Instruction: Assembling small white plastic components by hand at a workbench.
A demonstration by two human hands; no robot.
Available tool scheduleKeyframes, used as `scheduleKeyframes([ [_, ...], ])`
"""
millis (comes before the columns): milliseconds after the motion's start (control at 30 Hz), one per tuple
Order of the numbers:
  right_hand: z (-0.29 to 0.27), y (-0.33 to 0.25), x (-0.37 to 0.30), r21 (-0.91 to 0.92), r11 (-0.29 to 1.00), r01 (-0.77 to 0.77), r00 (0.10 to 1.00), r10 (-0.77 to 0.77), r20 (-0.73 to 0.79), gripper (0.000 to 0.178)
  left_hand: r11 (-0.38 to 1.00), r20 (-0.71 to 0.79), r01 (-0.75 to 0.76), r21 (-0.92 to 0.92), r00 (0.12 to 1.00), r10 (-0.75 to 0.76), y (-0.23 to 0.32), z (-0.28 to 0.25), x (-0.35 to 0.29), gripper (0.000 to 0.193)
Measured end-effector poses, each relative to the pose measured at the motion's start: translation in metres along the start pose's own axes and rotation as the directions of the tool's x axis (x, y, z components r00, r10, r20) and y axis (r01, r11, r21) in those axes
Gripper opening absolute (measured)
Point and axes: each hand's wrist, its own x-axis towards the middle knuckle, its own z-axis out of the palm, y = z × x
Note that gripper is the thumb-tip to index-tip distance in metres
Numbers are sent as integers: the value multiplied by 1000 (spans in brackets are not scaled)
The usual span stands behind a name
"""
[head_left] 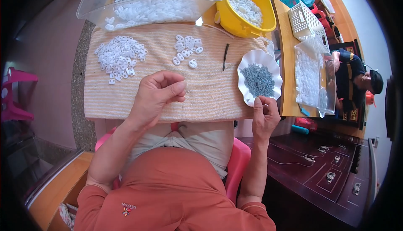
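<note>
My left hand hovers over the near part of a striped towel, thumb and curled fingers closed together; anything between them is hidden. At the near rim of a white scalloped dish, my right hand is closed in a pinch, its fingertips by the edge. I cannot make out what it holds. Small grey-blue screw-like pieces fill the dish. A heap of white plastic pieces with two holes lies left on the towel. A smaller group of similar white pieces lies at the middle.
A clear bin of white pieces stands at the back. Beside it is a yellow basin with more pale pieces. A thin dark stick lies left of the dish. Farther right are a white perforated basket, another clear bin and a person.
</note>
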Motion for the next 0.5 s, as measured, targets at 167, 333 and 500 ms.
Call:
scheduleKeyframes([
  [167,-3,6,1,29,999,-31,999,31,-5,8,1000,11,7,5,1000,-7,-3,1,0,13],
  [333,-3,10,-2,155,974,-168,986,165,31,7,1000,47,13,20,999,-14,-5,1,-1,12],
  [500,0,6,-2,271,943,-195,976,212,-37,6,999,57,22,24,998,-24,-7,3,-2,12],
])
